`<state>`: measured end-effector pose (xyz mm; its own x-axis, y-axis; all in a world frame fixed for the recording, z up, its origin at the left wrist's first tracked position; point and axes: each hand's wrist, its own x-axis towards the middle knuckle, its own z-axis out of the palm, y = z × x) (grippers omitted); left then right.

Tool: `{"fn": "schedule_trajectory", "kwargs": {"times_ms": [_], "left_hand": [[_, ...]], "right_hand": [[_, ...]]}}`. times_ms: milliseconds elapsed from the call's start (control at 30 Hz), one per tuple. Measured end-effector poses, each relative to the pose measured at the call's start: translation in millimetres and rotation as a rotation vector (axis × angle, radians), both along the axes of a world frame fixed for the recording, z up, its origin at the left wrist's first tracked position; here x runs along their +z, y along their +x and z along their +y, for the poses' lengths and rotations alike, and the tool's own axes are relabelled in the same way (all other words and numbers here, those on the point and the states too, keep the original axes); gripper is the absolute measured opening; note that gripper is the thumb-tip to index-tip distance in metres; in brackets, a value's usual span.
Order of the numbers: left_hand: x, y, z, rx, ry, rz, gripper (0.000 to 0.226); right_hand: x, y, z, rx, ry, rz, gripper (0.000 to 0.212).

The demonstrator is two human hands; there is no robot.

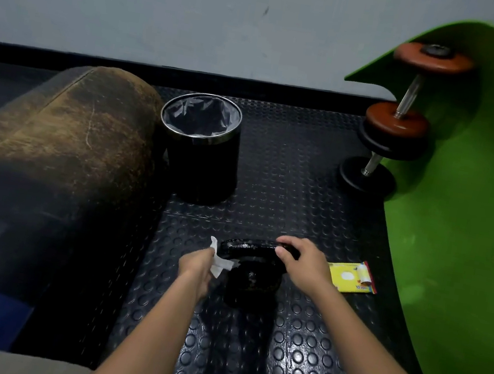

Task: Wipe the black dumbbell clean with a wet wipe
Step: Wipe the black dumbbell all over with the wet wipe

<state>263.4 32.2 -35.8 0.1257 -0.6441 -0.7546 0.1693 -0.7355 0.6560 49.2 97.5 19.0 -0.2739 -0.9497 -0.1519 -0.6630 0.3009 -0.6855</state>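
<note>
The black dumbbell (251,263) stands on end on the studded black floor mat, its top plate glistening wet. My right hand (300,261) grips the right rim of that top plate. My left hand (199,265) holds a crumpled white wet wipe (219,258) against the left side of the dumbbell, just below the top plate. The handle is mostly hidden between the plates.
A yellow wet-wipe packet (353,276) lies right of the dumbbell. A black bin (202,144) with a liner stands behind. A worn brown-black bolster (50,155) fills the left. A green mat (466,221) curls up on the right, with a brown-plated dumbbell (413,87) and a second black dumbbell (371,167) on it.
</note>
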Motion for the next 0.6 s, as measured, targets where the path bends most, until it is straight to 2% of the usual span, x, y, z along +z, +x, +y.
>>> {"fn": "schedule_trajectory", "kwargs": {"times_ms": [33, 100, 233, 300, 367, 433, 567, 600], "left_hand": [[-0.1, -1.9, 1.2, 0.015, 0.002, 0.024, 0.012], [-0.1, -8.6, 4.8, 0.05, 0.041, 0.198, 0.026], [-4.1, -17.2, 1.6, 0.159, 0.076, 0.276, 0.034], [1.4, -17.3, 4.2, 0.141, 0.041, 0.196, 0.023], [3.9, -13.3, 7.2, 0.154, 0.01, 0.0, 0.008], [1.2, -7.8, 6.1, 0.145, 0.0, -0.031, 0.011], [8.9, -11.0, 9.3, 0.087, 0.046, 0.297, 0.022], [11.2, -11.7, 9.0, 0.094, 0.057, 0.329, 0.024]], "right_hand": [[-1.4, 0.1, -0.8, 0.001, -0.007, 0.004, 0.028], [-3.6, -0.8, -1.0, 0.003, -0.021, 0.005, 0.027], [-7.3, -3.3, -1.2, 0.004, -0.028, -0.024, 0.026], [-9.0, -4.1, -0.1, -0.004, -0.035, -0.045, 0.026], [-10.9, -4.2, -0.1, -0.014, -0.047, -0.063, 0.025], [-12.2, -2.9, -1.2, -0.027, -0.055, -0.082, 0.024], [-14.2, -1.2, -4.5, -0.035, -0.062, -0.078, 0.024], [-14.5, -1.4, -4.5, -0.036, -0.059, -0.08, 0.024]]}}
